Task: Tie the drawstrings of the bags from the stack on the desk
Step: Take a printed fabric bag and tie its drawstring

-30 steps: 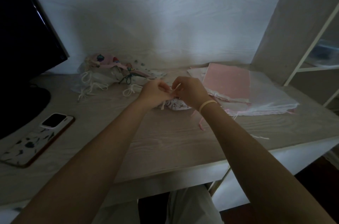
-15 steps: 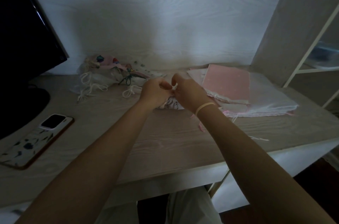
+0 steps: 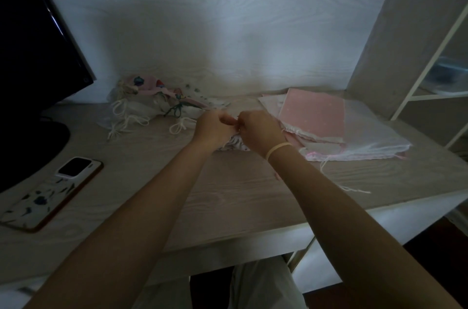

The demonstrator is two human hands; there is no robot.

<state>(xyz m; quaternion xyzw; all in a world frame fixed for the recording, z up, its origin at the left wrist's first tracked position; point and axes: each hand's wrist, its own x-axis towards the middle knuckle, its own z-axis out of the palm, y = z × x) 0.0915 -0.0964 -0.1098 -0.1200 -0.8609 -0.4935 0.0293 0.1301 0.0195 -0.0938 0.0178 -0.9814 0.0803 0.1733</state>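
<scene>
A small pale patterned bag (image 3: 234, 144) lies gathered on the desk (image 3: 228, 189), mostly hidden under my hands. My left hand (image 3: 215, 127) and my right hand (image 3: 258, 128) meet just above it, fingers curled, each pinching the bag's thin drawstring between them. The string itself is barely visible. To the right lies the flat stack of bags (image 3: 329, 128), pink ones on top of sheer white ones. At the back left sits a heap of bags (image 3: 152, 106) with white cords knotted in bows.
A dark monitor (image 3: 38, 55) and its round base stand at the left. A phone (image 3: 50, 194) in a floral case lies near the front left edge. A white shelf frame (image 3: 430, 80) rises at the right. Loose threads (image 3: 354, 189) trail near the desk's right front.
My hands have drawn closer together and lifted slightly toward the back over the small bag. The bit of string seen above my right hand earlier is now tucked between my fingers.
</scene>
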